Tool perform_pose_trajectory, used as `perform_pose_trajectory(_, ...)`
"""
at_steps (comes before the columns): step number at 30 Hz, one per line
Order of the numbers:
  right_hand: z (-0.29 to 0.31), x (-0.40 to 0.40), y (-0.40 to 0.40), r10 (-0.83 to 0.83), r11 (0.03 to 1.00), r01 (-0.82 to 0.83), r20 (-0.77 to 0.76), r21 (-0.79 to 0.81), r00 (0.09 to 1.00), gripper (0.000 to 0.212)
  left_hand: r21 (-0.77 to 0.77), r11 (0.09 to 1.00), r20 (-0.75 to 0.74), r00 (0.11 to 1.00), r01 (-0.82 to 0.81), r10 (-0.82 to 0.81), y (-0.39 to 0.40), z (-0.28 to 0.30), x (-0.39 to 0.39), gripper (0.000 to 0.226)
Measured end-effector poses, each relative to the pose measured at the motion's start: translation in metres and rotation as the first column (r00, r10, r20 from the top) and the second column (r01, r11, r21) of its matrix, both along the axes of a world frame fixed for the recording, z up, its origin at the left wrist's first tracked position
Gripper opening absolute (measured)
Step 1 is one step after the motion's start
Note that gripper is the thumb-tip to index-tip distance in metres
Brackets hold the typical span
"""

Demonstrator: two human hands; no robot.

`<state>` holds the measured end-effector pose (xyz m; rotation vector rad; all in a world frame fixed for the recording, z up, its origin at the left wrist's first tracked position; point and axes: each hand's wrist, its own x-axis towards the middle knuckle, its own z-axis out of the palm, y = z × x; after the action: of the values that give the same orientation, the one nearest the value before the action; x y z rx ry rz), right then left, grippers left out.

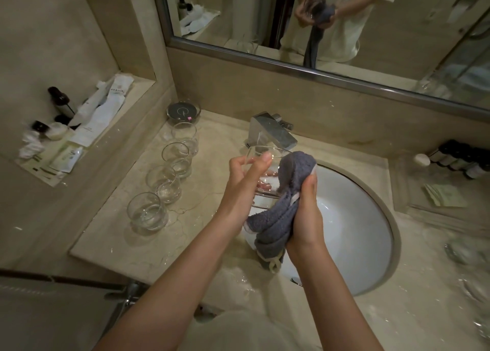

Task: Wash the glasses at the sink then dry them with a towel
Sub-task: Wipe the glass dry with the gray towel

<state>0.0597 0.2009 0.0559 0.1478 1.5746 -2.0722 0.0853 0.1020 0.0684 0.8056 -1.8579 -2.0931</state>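
I'm drying one glass [265, 175] over the sink [371, 218]: left hand [246, 181] gripping it, right hand [305, 213] clamping the towel [281, 207]. Four glasses [169, 175] are standing on the table, seemingly done.

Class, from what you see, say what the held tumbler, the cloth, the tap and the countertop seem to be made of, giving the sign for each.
Tumbler: clear glass; fingers show through it.
Cloth: grey terry, probably cotton; looped, fuzzy pile.
Tap: polished metal, likely chrome; mirror-like glare.
Countertop: beige veined stone, perhaps marble; glossy, with fine lines.
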Motion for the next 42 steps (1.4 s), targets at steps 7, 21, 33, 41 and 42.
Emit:
perform_pose_trajectory(7,0.012,0.005,-0.003,0.051,0.984,0.024,-0.405,0.177,0.913,0.041,-0.181,0.973,-0.025,0.99,-0.14,0.137,0.001,0.003,0.0,0.069)
perform_pose_trajectory(21,0.0,0.0,0.001,-0.014,0.999,0.013,-0.03,-0.053,0.999,0.091,-0.078,0.996,-0.069,0.997,-0.033,0.027,0.002,0.011,-0.007,0.067)
perform_pose_trajectory(33,0.012,-0.004,0.006,0.019,0.995,0.029,-0.467,0.096,0.884,0.045,-0.049,0.998,-0.072,0.997,-0.043,0.039,0.003,0.01,-0.01,0.081)
perform_pose_trajectory(41,0.006,-0.021,0.026,0.023,0.991,0.027,-0.36,0.133,0.933,0.041,0.015,0.957,-0.075,0.954,0.291,-0.289,-0.012,0.015,-0.015,0.067)
perform_pose_trajectory(42,0.005,-0.023,0.03,0.034,0.987,0.029,-0.385,0.157,0.922,0.039,0.026,0.945,-0.04,0.945,0.327,-0.326,-0.016,0.016,-0.016,0.068)
